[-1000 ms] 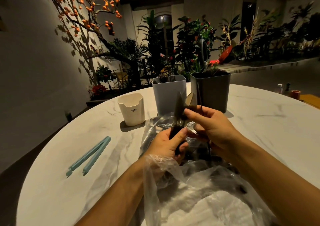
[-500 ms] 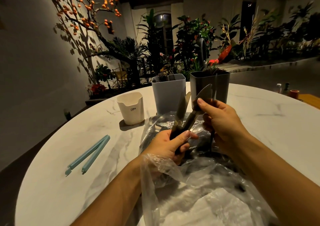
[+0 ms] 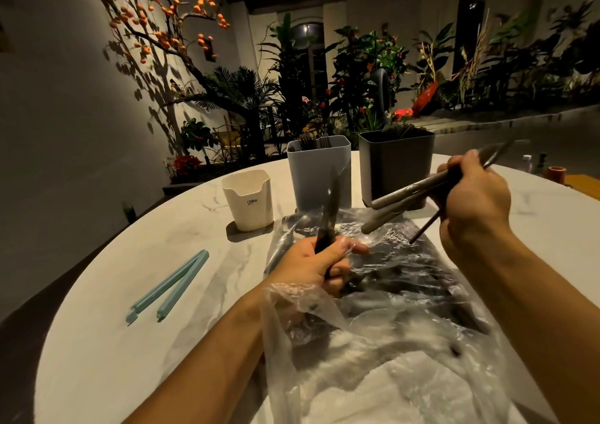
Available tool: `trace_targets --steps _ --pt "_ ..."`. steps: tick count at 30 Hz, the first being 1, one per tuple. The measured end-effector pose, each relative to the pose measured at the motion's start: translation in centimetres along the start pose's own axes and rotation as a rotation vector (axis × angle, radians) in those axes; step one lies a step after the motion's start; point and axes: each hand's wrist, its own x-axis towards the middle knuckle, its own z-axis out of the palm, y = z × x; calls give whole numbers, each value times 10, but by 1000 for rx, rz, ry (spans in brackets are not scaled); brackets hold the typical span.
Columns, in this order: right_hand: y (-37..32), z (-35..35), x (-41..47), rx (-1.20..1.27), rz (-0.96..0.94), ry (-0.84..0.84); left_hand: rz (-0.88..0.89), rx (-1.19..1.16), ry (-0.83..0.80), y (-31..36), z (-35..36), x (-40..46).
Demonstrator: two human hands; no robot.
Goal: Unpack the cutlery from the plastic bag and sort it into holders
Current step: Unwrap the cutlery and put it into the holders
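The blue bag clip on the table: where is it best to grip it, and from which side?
Grip the blue bag clip at its joined far end, coming from above with the left hand. It lies flat on the table, open in a V, both arms meeting there.

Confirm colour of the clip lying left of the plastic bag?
Pale blue-teal: the long plastic bag clip, hinged open in a V on the white marble table. Head view.
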Motion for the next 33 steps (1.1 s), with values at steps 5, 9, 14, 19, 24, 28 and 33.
trace_targets --steps 5,9,14,19,24,28,33 --pt "9 8 -12 67 130 -215 60 46 280 -1 13 -1" --pt "25 17 -25 -125 224 -442 73 62 338 0 22 0" --pt "37 24 -36 -274 249 -589 95 193 427 -4 23 7" --pt "40 25 -46 -376 111 -646 125 126 426 2 34 0" --pt "43 22 -41 -389 103 -533 189 335 427 2 32 -2" --pt "42 19 -33 -371 129 -486 233 405 404 2 29 -1" --pt "38 18 -32 -332 156 -518 184 312 369 0 32 -2"
